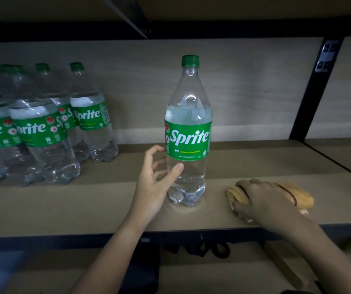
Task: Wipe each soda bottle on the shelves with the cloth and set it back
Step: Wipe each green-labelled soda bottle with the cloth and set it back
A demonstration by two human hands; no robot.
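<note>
Several soda bottles (43, 124) stand grouped at shelf (85, 204) left, leftmost cut off by frame edge. Left hand (155, 183), fingers loosely curled, touches lone upright bottle (188, 132) at centre, grip not closed; right hand (263, 200) presses cloth (297, 196) flat, fingers extended. Est. step: between bottles; next req. firm grip plus cloth pickup; lower shelf too dark to read.

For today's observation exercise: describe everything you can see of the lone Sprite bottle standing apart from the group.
The bottle is clear plastic with a green screw cap and a green wrap label reading "Sprite" in white. It holds clear liquid up to just above the label, and the cap is on. It stands upright near the front of the shelf, apart from the other bottles at left. The left hand is at its lower half, with thumb and a fingertip touching it. The cloth lies to its right, not touching.
</note>
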